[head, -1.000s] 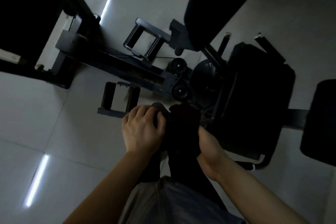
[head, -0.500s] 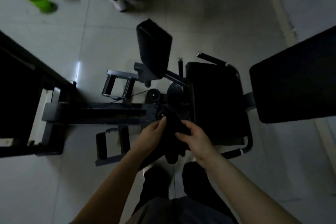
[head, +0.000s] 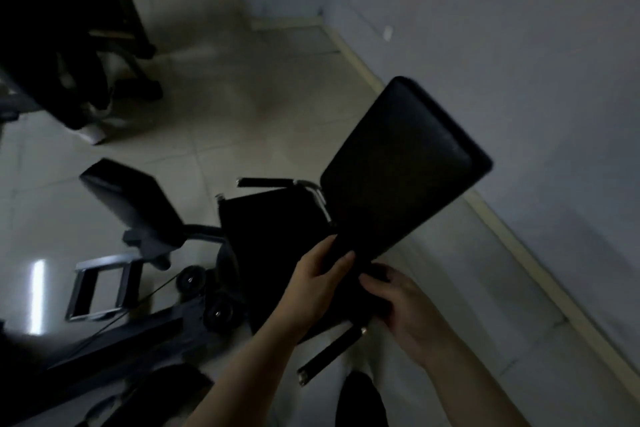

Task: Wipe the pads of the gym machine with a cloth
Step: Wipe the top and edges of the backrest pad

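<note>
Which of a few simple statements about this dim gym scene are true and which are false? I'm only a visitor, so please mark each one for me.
1. Both hands hold a dark cloth at the lower end of the large back pad. True.
2. The left hand rests flat on the floor. False: it grips the cloth by the pad.
3. The floor is pale tile. True.
4. The right hand holds a spray bottle. False: it grips the dark cloth.
5. A smaller pad stands to the left of the seat. True.
</note>
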A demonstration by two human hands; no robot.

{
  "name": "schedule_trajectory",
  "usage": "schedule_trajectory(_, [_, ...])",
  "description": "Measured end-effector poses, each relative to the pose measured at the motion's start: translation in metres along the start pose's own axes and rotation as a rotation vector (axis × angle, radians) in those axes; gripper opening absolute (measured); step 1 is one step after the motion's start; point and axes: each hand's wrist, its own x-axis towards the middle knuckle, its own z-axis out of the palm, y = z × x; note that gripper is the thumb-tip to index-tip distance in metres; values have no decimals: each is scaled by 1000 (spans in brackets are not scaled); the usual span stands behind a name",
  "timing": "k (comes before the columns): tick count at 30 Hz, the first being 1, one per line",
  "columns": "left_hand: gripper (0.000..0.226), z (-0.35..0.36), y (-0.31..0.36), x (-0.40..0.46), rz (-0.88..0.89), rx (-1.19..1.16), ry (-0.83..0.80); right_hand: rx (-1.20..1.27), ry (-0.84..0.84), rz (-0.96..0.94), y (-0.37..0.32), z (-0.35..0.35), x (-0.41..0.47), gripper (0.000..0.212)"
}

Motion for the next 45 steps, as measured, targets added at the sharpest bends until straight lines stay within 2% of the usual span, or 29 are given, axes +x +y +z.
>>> schedule_trajectory(2, [19,42,3,22,-22,40,-25,70,55,-103,-20,-41,-5,35])
schedule_trajectory(4, [29,72,3,46,-34,58,29,132,126,-190,-40,-81,-8,32])
schedule_trajectory(7, [19,109,2,85,0,70,145,162,179,-299,-71,-140,-5,38])
schedule_trajectory(9, [14,129,-1,115,44,156,210,66,145,-382,-92,-174,3,45])
schedule_trajectory(11, [14,143,2,143,121,256,269,-207,118,-492,-109,-195,20,49])
schedule_trajectory(14, [17,158,19,181,267,437,364,-962,351,-816,-129,-209,65,42])
schedule_trajectory(16, [28,166,31,204,314,540,359,-1211,420,-844,-135,-205,101,43])
schedule_trajectory(19, [44,174,40,229,297,645,270,-1124,398,-808,-139,-199,134,43])
schedule_trajectory(21, [45,173,37,235,301,690,229,-1015,401,-816,-140,-201,141,48])
schedule_trajectory(23, [44,172,36,242,310,700,215,-934,430,-815,-148,-204,148,51])
schedule_trajectory(26, [45,176,40,264,333,659,258,-843,428,-718,-169,-206,161,43])
schedule_trajectory(29, [51,185,49,296,284,536,363,-940,289,-713,-185,-212,169,40])
schedule_trajectory(33, [52,191,37,319,286,432,444,-1119,107,-770,-201,-207,188,51])
schedule_trajectory(39, [50,190,25,324,325,322,456,-1040,44,-597,-237,-186,241,51])
schedule_trajectory(45, [56,190,24,323,316,280,428,-944,20,-568,-259,-173,284,48])
